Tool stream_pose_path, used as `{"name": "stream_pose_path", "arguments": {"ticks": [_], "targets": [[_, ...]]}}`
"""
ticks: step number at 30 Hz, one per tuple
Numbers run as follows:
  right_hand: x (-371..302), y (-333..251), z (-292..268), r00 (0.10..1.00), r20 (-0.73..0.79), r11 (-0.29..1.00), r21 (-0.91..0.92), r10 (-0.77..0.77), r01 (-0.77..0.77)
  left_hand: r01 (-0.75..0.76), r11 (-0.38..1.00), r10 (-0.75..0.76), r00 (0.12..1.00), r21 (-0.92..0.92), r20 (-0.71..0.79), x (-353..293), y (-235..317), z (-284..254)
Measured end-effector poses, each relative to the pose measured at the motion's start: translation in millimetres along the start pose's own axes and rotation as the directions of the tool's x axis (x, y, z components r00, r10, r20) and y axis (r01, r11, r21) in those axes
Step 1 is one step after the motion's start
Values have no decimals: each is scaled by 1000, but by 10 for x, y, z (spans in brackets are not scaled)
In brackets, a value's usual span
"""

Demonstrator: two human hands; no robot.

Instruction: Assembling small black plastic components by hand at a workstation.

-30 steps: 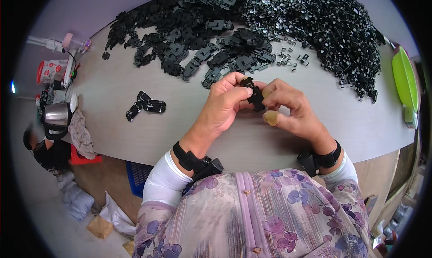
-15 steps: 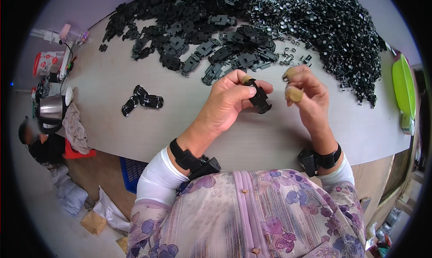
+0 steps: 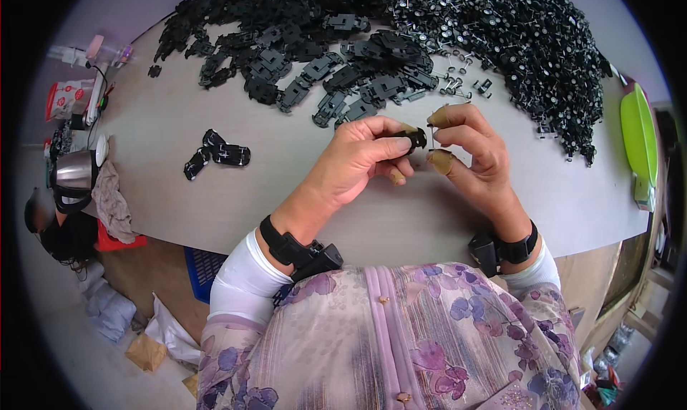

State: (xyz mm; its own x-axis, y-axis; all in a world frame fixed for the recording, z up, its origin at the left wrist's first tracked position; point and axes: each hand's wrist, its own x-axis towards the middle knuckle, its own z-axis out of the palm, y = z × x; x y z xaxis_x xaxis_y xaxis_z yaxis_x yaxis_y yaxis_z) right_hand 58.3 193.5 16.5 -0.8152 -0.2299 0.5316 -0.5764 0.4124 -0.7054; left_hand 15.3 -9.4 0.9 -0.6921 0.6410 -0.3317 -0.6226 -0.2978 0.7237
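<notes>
Above the table, my left hand [image 3: 347, 159] is closed round a black plastic toy car chassis [image 3: 413, 139], its end pointing right. Facing it, my right hand [image 3: 481, 151] pinches a thin metal wheel axle [image 3: 432, 138] upright between taped thumb and finger, just off the chassis end. Tan tape covers several fingertips. On the table to the left lie a few chassis [image 3: 230, 154] with axles fitted. A heap of bare black chassis [image 3: 272, 63] spreads behind my hands. To its right rises a big pile of wheel axles [image 3: 494, 31] with small black wheels.
At the right edge stands a green plastic basin [image 3: 639, 145]. On the left are a steel kettle [image 3: 75, 174], a crumpled cloth [image 3: 114, 202] and a power strip [image 3: 98, 99]. Below the table edge sits a blue crate [image 3: 204, 270]. Another person [image 3: 64, 231] is at far left.
My right hand has come left toward the left hand, bringing the axle up to the chassis. My left hand has turned the chassis from hanging down to pointing right.
</notes>
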Motion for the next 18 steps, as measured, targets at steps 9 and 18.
{"name": "stream_pose_path", "arguments": {"ticks": [9, 18], "targets": [[-25, -89, 100, 995, 38, 985, -139, -95, 100, 107, 993, -106, 994, -43, 38, 14, -9, -82], [-38, -130, 175, 996, 76, 981, -183, -46, 59, 88, 987, -86, 996, -134, 20, 14, -94, -57]]}}
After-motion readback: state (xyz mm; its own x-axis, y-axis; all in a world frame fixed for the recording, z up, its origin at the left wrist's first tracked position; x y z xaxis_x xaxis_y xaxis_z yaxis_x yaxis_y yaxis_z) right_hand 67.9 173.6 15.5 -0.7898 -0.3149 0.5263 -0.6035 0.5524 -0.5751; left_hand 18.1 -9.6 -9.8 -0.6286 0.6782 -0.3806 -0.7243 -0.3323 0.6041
